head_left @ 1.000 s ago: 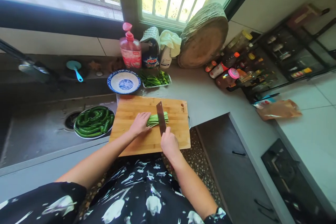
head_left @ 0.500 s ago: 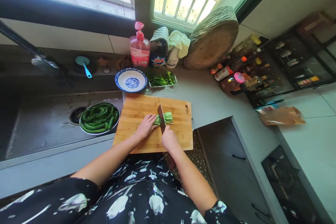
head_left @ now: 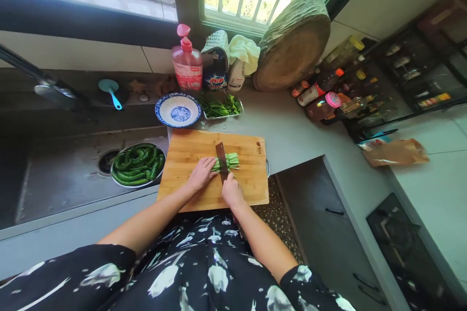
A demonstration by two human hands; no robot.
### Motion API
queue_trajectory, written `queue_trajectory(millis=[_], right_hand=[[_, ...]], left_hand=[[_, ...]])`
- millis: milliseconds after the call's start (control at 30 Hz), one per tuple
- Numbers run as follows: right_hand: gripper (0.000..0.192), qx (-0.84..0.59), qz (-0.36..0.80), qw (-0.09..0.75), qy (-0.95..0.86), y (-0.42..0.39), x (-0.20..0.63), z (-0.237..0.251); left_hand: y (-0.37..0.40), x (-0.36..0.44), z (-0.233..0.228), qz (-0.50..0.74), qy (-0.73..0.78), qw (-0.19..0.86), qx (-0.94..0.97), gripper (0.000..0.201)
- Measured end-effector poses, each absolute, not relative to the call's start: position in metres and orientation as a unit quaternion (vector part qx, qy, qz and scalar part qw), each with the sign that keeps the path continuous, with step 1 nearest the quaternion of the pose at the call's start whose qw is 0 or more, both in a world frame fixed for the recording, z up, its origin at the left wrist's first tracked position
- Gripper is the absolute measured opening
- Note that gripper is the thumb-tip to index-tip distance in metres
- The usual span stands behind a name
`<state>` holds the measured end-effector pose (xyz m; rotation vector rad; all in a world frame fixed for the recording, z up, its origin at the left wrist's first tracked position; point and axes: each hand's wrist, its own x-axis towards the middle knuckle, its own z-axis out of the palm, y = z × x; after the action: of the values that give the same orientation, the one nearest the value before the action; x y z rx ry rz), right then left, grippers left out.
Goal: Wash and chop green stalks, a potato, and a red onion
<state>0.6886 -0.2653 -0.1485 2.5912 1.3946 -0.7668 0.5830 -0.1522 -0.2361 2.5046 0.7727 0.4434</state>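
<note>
Against the frame a second ago, my knife (head_left: 221, 161) sits a little nearer the left hand (head_left: 200, 173) along the bundle of green stalks (head_left: 229, 160), and that hand has crept back over the cutting board (head_left: 215, 167) to make room; I read that as the chopping working its way along the bundle, with a short stretch past the blade still to tidy. The right hand (head_left: 231, 192) is closed round the knife handle at the board's near edge, blade down across the stalks. The left hand lies with fingers curled, pressing the stalks flat at the board's middle.

Counting out from the board: one knife, one bundle of stalks, two hands. Just left of the board, in the sink, one metal dish of green peppers (head_left: 138, 164). Behind the board, one blue-and-white plate (head_left: 177, 110) and one small tray of greens (head_left: 222, 107). Further behind, by the window, one pink pump bottle (head_left: 187, 62) and one round wooden block (head_left: 292, 48) leaning upright. Right of the board, on the surface (head_left: 292, 126), a cluster of sauce bottles (head_left: 321, 99) too crowded to count
</note>
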Motion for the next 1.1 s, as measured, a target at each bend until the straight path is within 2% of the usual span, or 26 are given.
queue_trajectory(millis=[133, 233, 367, 567, 1100], right_hand=[[0.019, 0.848, -0.251, 0.04, 0.466, -0.267, 0.696, -0.124], [0.02, 0.858, -0.226, 0.033, 0.459, -0.272, 0.693, -0.1], [0.02, 0.845, -0.225, 0.034, 0.483, -0.277, 0.676, -0.085], [0.018, 0.823, -0.258, 0.057, 0.503, -0.274, 0.646, -0.106], [0.03, 0.835, -0.267, 0.081, 0.475, -0.255, 0.626, -0.132]], left_hand=[[-0.138, 0.567, -0.225, 0.157, 0.269, 0.244, 0.918, 0.073], [-0.128, 0.546, -0.222, 0.133, 0.299, 0.236, 0.915, 0.078], [-0.131, 0.528, -0.221, 0.107, 0.311, 0.224, 0.917, 0.069], [-0.145, 0.532, -0.223, 0.146, 0.308, 0.225, 0.913, 0.042], [-0.144, 0.537, -0.24, 0.222, 0.309, 0.232, 0.895, 0.028]])
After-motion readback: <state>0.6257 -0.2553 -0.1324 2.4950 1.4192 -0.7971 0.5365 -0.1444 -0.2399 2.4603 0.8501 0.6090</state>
